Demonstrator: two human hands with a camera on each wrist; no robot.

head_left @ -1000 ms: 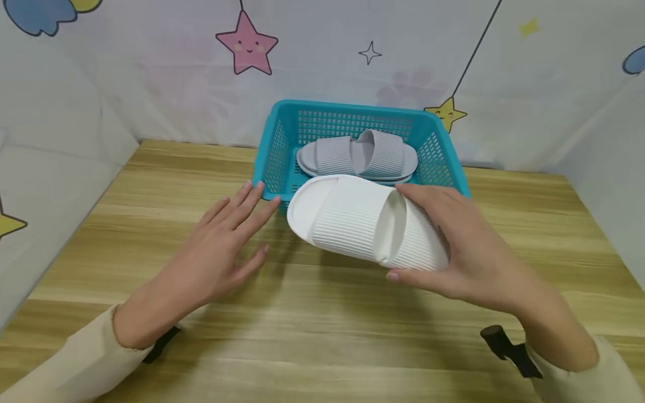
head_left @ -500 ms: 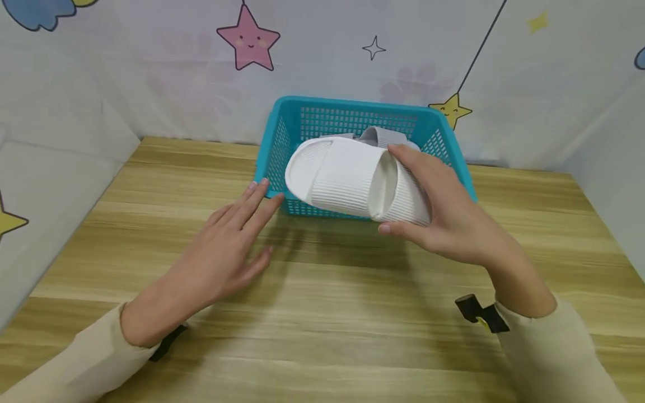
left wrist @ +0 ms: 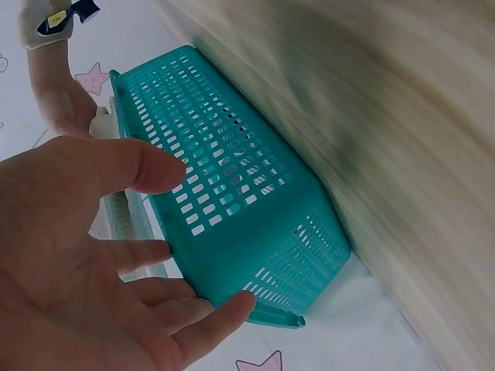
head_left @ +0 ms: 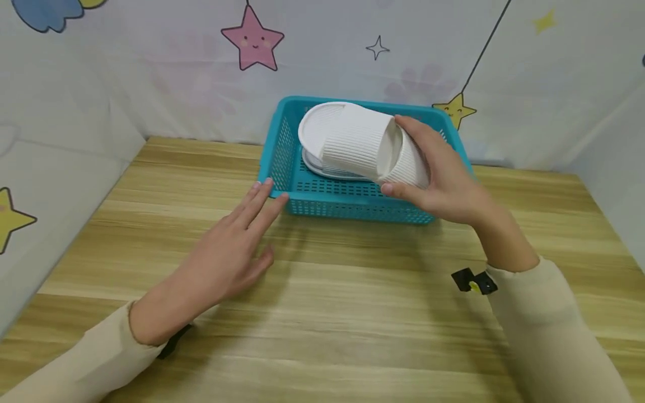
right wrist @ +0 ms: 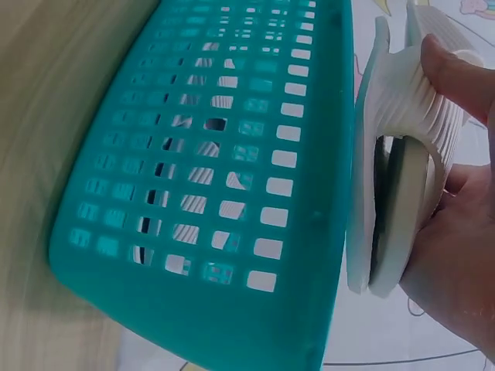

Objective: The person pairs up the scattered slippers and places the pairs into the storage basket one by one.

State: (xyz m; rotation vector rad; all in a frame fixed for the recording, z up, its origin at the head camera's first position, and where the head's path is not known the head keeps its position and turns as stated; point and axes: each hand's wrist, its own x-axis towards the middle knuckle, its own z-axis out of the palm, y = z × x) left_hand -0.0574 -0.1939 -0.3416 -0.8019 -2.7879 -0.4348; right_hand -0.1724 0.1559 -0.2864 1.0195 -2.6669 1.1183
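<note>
My right hand (head_left: 445, 176) grips a pair of white ribbed slide slippers (head_left: 355, 140), fitted one into the other, thumb on the near side and fingers over the far side. They are held above the teal plastic basket (head_left: 353, 206). In the right wrist view the white slippers (right wrist: 387, 178) appear just over the basket's rim. Below them, a grey slipper pair (head_left: 314, 163) lies in the basket, mostly hidden. My left hand (head_left: 219, 260) has its fingers extended, with the fingertips at the basket's near left corner. The left wrist view shows those fingers (left wrist: 216, 328) along the rim.
The basket stands on a wood-grain table (head_left: 322, 313), close to a white backdrop (head_left: 171, 73) printed with stars. White side panels rise at left and right. Both wrists carry small black devices, one (head_left: 475, 281) at the right cuff.
My right hand has carried the white slippers forward and up in the head view, from before the basket to over it, covering most of the grey pair. My left hand has stayed at the corner.
</note>
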